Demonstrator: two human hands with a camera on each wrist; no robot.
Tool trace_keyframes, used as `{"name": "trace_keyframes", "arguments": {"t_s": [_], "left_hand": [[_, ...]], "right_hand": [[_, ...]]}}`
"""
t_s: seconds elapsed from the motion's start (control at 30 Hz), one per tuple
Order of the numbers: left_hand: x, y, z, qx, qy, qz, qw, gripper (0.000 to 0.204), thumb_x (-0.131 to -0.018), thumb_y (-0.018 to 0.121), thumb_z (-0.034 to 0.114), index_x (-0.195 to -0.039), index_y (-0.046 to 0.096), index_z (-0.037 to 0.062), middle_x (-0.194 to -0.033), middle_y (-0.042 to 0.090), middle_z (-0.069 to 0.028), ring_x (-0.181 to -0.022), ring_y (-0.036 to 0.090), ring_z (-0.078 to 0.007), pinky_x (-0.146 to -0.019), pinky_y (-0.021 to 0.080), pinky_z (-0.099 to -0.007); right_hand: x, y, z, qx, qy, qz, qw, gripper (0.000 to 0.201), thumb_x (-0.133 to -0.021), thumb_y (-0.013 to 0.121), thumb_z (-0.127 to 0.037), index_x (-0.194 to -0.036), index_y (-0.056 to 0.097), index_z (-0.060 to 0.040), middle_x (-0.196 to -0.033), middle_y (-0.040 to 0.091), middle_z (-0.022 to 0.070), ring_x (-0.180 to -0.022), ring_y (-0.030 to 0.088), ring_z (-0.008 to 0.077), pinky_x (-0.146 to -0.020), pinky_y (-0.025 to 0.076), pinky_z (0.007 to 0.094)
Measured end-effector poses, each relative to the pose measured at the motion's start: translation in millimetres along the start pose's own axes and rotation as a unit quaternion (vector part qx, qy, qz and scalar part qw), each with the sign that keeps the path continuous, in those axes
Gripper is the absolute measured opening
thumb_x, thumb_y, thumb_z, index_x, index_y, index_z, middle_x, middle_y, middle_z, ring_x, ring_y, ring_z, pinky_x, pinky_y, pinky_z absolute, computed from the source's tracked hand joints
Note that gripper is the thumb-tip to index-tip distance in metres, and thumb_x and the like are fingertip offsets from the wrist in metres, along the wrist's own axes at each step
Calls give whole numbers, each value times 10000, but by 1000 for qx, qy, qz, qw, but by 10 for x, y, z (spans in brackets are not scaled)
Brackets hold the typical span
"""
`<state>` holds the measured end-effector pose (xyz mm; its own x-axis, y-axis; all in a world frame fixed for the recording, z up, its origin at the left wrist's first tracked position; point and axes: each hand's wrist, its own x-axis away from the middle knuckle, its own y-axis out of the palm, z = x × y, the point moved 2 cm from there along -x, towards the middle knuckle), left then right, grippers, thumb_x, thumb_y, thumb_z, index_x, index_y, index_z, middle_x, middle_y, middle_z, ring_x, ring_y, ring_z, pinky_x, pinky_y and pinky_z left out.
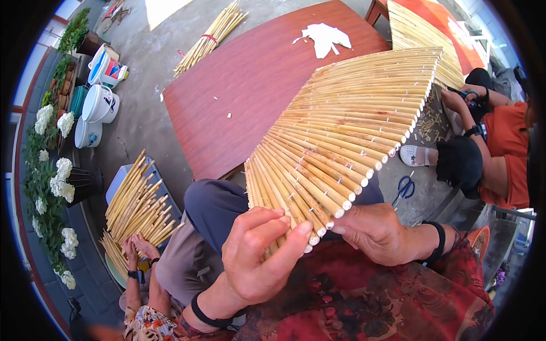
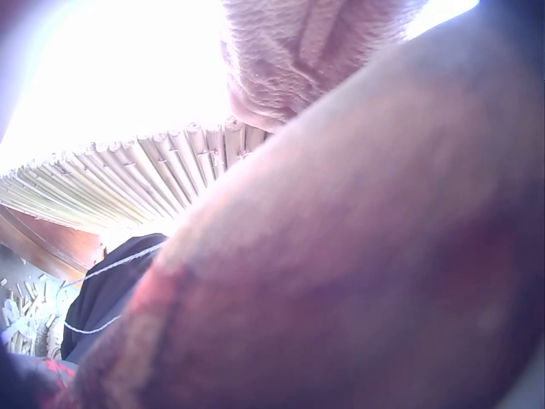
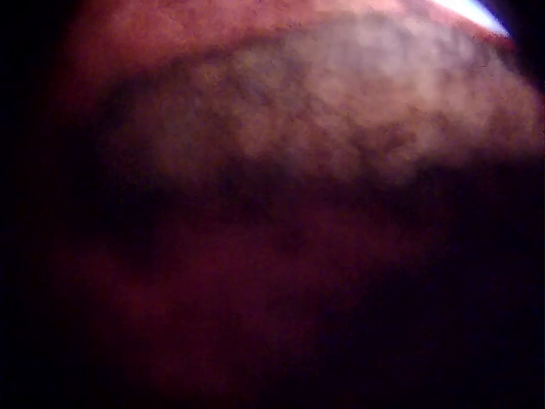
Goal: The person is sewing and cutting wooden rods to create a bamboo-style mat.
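Observation:
A mat of pale reed stalks [image 1: 335, 142], bound side by side with thread, slopes from my lap over the table. With thumb and fingers my left hand [image 1: 253, 256] pinches the stalks at its near end. Beside it, my right hand [image 1: 375, 233] grips the mat's near right corner, its fingertips partly hidden beneath the cut ends. In the left wrist view the reed mat [image 2: 136, 175] fans out behind blurred skin, and a white string [image 2: 115, 264] hangs below it. The right wrist view is dark and blurred.
A red-brown table [image 1: 227, 119] stands ahead, bearing a torn white sheet [image 1: 324, 38]. Scissors [image 1: 404, 188] lie on the ground at right. One person [image 1: 506, 136] works at another mat; at left, another person's hands [image 1: 142, 247] handle loose reeds [image 1: 139, 199]. White buckets [image 1: 101, 104] stand far left.

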<state>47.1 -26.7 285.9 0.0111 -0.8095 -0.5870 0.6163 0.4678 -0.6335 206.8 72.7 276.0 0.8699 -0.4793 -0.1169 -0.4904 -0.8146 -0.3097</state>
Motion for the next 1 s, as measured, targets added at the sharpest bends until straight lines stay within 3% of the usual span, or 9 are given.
{"name": "trace_keyframes", "arguments": {"t_s": [0.4, 0.5, 0.57, 0.6, 0.67, 0.7, 0.83, 0.93, 1.0], "left_hand": [[26, -36, -35, -14, 0, 16, 1000, 421, -543, 685, -18, -956, 620, 30, -823, 514, -94, -720, 552, -261, -566, 481, -311], [16, 8, -25, -28, 5, 20, 999, 452, -550, 680, -26, -991, 599, 29, -853, 513, -94, -739, 554, -258, -587, 486, -305], [78, 86, 11, -36, 3, -5, 999, 490, -552, 676, -33, -1027, 573, 27, -904, 518, -107, -783, 562, -261, -626, 496, -308], [99, 107, 23, -30, 3, -3, 1000, 490, -552, 676, -33, -1027, 573, 27, -904, 518, -107, -783, 562, -261, -626, 496, -308], [146, 147, 48, 14, -18, -9, 1000, 536, -561, 674, -29, -1077, 533, 7, -935, 532, -130, -819, 570, -278, -646, 500, -327], [202, 159, 50, 32, -51, -5, 998, 518, -583, 670, -26, -1073, 504, -22, -961, 537, -156, -851, 575, -299, -693, 508, -352], [308, 247, 95, 39, -34, -10, 999, 536, -530, 662, -104, -1032, 492, -27, -973, 537, -184, -892, 574, -320, -740, 487, -359], [313, 265, 113, 32, -26, -11, 999, 508, -527, 660, -103, -1001, 497, -22, -977, 537, -185, -889, 578, -319, -737, 490, -359], [301, 268, 119, 12, -19, -4, 1000, 369, -634, 643, -44, -980, 514, -41, -945, 537, -172, -864, 581, -312, -753, 516, -388]], "right_hand": [[-162, 114, -7, -57, 19, -19, 998, 232, -840, 531, -5, -1070, 521, 24, -883, 603, 194, -827, 609, 341, -653, 492, 315], [-174, 80, -17, -67, 46, -7, 997, 221, -855, 522, -28, -1073, 530, 5, -816, 595, 152, -724, 618, 263, -603, 476, 286], [-98, 23, 78, -108, 179, -49, 977, 209, -884, 494, -63, -1081, 535, -9, -758, 564, 79, -599, 540, 134, -546, 440, 244], [-63, 12, 99, -103, 184, -48, 976, 209, -884, 494, -63, -1081, 535, -9, -758, 564, 79, -599, 540, 134, -546, 440, 244], [40, -2, 161, -161, 171, -30, 972, 208, -905, 471, -93, -1081, 538, -5, -714, 514, 21, -566, 439, 54, -510, 396, 209], [77, -13, 196, -145, 167, -44, 974, 214, -910, 468, -104, -1084, 537, -1, -707, 505, 8, -564, 433, 60, -511, 394, 207], [177, -5, 210, -182, 175, -37, 967, 215, -909, 475, -111, -1082, 536, 1, -686, 485, 8, -567, 431, 57, -501, 386, 204], [228, -17, 214, -214, 234, -36, 948, 219, -917, 461, -119, -1092, 533, -8, -688, 490, 7, -564, 426, 54, -491, 376, 201], [242, -23, 240, -220, 233, -52, 946, 222, -927, 439, -132, -1089, 535, -16, -680, 485, 3, -562, 426, 51, -484, 367, 197]]}}
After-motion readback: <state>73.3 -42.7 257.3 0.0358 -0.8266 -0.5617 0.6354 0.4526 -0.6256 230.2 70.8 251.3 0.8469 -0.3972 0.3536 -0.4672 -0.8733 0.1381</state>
